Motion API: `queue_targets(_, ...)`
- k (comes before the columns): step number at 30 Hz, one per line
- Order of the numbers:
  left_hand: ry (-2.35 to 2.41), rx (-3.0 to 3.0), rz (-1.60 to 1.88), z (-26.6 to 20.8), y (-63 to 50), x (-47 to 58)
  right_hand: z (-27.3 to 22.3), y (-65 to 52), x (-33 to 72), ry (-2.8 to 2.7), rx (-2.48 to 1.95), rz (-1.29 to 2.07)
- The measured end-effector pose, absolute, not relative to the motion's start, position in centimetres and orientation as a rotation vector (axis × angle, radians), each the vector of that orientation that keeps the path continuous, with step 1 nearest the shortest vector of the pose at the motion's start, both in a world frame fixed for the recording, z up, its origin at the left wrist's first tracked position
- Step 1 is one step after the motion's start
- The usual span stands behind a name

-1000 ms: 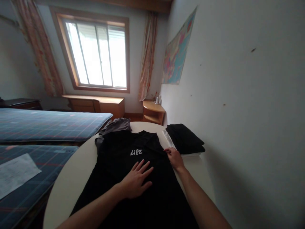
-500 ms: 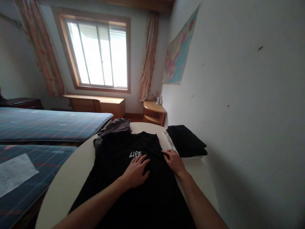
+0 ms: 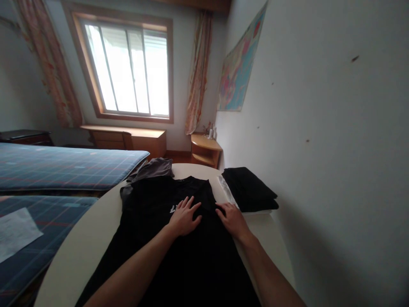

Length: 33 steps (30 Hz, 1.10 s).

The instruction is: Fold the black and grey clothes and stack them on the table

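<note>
Possibly, the black shirt is risking creases on the round bench.
A sideways drag could be bunching the cloth under the left hand, which is lying open, fingers spread; the right hand is resting loosely bent at the shirt's edge, pinching or not one cannot tell, and could be nudging the folded black clothes just beside it.

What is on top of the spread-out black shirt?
The left hand lies on the black shirt, and the right hand is at its side edge. Part of the white lettering shows; the left hand covers the rest.
</note>
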<state>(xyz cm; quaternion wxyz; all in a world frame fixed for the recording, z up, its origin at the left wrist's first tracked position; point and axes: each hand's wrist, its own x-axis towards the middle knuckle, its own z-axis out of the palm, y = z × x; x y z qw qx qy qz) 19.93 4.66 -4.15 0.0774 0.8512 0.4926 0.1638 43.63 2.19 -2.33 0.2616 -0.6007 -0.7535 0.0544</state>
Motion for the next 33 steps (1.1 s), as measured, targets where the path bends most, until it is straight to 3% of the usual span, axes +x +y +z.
queue_targets(7, 1.456, 2.541, 0.474, -3.7, 4.6, 19.8, -2.2, 2.7, 43.0, -1.789, -1.886, 0.162)
queue_targets(19, 1.391, 2.442, 0.502, -3.3, 5.2, 19.7, 0.4, 4.1, 40.7, -1.568, -1.618, 0.576)
queue_targets(33, 1.299, 2.13, 1.024, -4.3, 6.7, 19.1, 0.0, 1.6, 34.5, -1.755, -1.446, 0.663)
